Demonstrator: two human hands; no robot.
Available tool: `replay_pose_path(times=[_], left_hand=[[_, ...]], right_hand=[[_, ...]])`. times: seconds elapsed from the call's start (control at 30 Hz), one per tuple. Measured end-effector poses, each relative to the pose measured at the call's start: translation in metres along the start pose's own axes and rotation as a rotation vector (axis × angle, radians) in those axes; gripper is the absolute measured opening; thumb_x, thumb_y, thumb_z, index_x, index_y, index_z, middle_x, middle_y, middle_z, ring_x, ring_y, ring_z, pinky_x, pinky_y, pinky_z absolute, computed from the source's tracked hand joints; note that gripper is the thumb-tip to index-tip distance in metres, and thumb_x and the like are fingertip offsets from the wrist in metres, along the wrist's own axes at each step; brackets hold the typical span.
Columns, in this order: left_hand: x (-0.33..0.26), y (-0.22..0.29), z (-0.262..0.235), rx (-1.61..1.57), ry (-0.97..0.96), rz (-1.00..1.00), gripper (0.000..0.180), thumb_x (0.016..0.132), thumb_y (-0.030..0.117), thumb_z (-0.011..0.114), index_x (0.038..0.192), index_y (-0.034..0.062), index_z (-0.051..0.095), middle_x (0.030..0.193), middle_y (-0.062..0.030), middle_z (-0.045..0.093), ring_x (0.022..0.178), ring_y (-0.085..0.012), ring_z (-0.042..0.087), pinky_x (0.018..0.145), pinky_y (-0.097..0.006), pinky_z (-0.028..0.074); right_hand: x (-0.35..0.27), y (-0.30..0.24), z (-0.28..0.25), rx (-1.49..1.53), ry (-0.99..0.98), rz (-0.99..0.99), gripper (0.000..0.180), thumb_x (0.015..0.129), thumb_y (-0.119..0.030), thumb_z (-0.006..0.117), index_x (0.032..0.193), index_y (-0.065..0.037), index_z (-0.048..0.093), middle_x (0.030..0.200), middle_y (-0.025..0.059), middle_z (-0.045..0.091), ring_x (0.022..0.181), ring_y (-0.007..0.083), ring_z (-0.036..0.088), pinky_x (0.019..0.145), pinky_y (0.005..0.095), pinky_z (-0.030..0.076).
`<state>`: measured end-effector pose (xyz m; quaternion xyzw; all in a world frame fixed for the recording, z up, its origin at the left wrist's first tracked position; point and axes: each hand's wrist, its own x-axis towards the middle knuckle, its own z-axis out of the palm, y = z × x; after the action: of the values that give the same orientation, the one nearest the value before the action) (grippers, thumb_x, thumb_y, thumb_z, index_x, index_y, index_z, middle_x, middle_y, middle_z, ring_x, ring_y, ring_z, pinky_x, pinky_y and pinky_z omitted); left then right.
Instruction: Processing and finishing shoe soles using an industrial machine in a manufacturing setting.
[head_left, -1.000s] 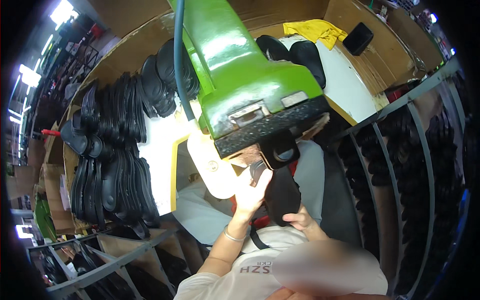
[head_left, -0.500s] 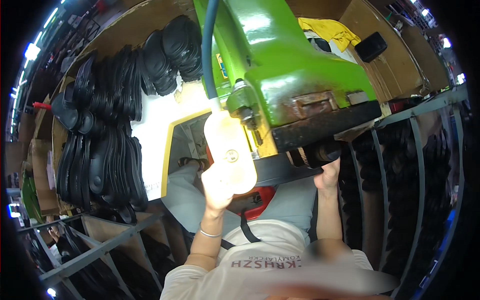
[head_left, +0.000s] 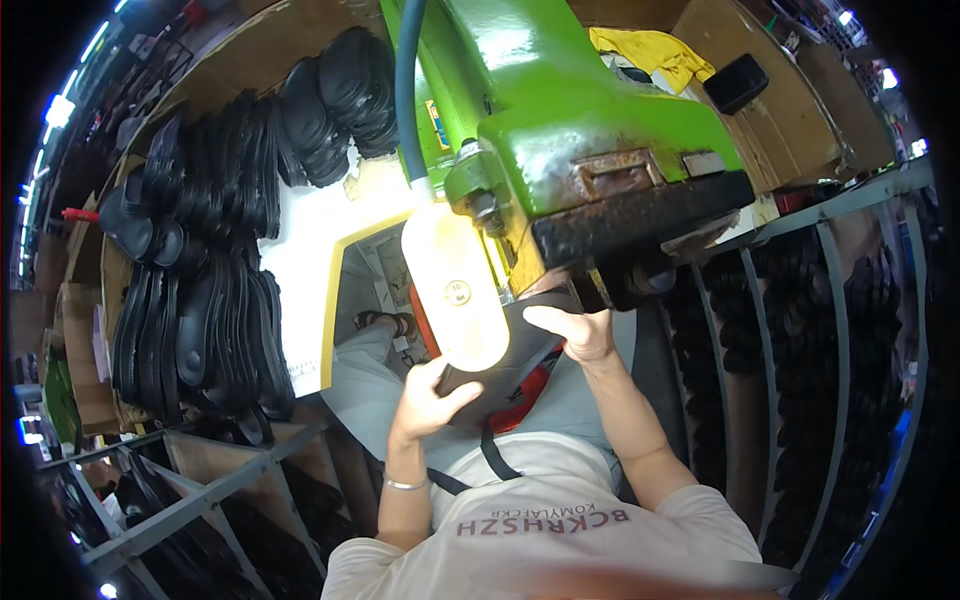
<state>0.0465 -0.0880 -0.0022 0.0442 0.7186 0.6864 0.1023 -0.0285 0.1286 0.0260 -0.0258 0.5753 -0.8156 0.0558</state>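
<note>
Between my hands is a black shoe sole (head_left: 525, 342), tilted, below the head of a green machine (head_left: 600, 125). My left hand (head_left: 428, 405) grips its near left end, thumb on top and fingers mostly out of sight. On the far right part, my right hand (head_left: 583, 338) holds the edge with its thumb laid across. An oblong lit lamp (head_left: 455, 290) on a blue-grey flexible neck (head_left: 408, 100) hangs over the sole and hides part of it. The sole's far end lies close to the machine's dark lower parts; whether they touch, I cannot tell.
Stacks of black soles (head_left: 205, 320) fill a cardboard box at the left, beside a white, yellow-edged tabletop (head_left: 305, 245). At the right stands a metal rack (head_left: 765, 330) with more dark soles. A yellow cloth (head_left: 655, 55) and a black box-shaped piece (head_left: 737, 84) lie in cardboard at the back right.
The sole has swung round and come nearer my body, showing more of its surface. My right hand has moved left, away from the machine's right side; my left hand has shifted slightly.
</note>
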Motion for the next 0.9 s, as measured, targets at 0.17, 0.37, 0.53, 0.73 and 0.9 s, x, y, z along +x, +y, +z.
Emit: replay_pose_path(times=[0.17, 0.37, 0.53, 0.73, 0.9], left_hand=[[0.056, 0.04, 0.03, 0.157, 0.029, 0.14, 0.023, 0.079, 0.018, 0.071, 0.093, 0.0011, 0.065, 0.076, -0.0059, 0.064, 0.067, -0.0116, 0.058, 0.064, -0.026, 0.047], [0.066, 0.053, 0.041, 0.534, 0.136, 0.31, 0.022, 0.076, 0.023, 0.074, 0.077, 0.0025, 0.066, 0.061, -0.0032, 0.059, 0.052, -0.0075, 0.047, 0.05, -0.025, 0.038], [0.037, 0.036, 0.032, 0.133, 0.247, 0.189, 0.019, 0.075, 0.008, 0.074, 0.09, -0.0009, 0.069, 0.075, -0.0112, 0.068, 0.057, -0.0177, 0.06, 0.06, -0.028, 0.05], [0.039, 0.032, 0.026, 0.394, 0.192, 0.324, 0.018, 0.078, 0.002, 0.068, 0.096, 0.0045, 0.067, 0.085, -0.0052, 0.065, 0.075, -0.0132, 0.062, 0.062, -0.025, 0.05], [0.055, 0.047, 0.045, 0.85, 0.127, 0.551, 0.042, 0.063, 0.006, 0.065, 0.101, 0.0213, 0.069, 0.083, -0.0036, 0.06, 0.065, -0.0204, 0.059, 0.06, -0.031, 0.048]], right_hand=[[-0.011, -0.004, 0.001, 0.059, 0.107, -0.13, 0.033, 0.069, 0.003, 0.072, 0.099, 0.002, 0.059, 0.094, 0.0075, 0.064, 0.084, 0.014, 0.061, 0.077, 0.0268, 0.049], [-0.013, -0.002, -0.022, 0.075, 0.173, -0.248, 0.048, 0.077, 0.0, 0.068, 0.121, 0.005, 0.051, 0.102, 0.0093, 0.062, 0.091, 0.0145, 0.06, 0.084, 0.0266, 0.047], [-0.005, 0.003, -0.003, -0.018, 0.012, -0.256, 0.046, 0.077, 0.001, 0.067, 0.119, 0.005, 0.05, 0.103, 0.0069, 0.061, 0.09, 0.0122, 0.058, 0.082, 0.0249, 0.045], [-0.013, 0.007, -0.01, 0.036, 0.047, -0.097, 0.026, 0.076, -0.004, 0.067, 0.098, 0.003, 0.056, 0.09, 0.0065, 0.062, 0.081, 0.0116, 0.058, 0.076, 0.025, 0.046], [-0.014, -0.009, -0.03, 0.16, 0.127, -0.162, 0.034, 0.074, -0.009, 0.067, 0.104, 0.004, 0.06, 0.09, 0.0069, 0.064, 0.083, 0.0147, 0.06, 0.079, 0.0256, 0.047]])
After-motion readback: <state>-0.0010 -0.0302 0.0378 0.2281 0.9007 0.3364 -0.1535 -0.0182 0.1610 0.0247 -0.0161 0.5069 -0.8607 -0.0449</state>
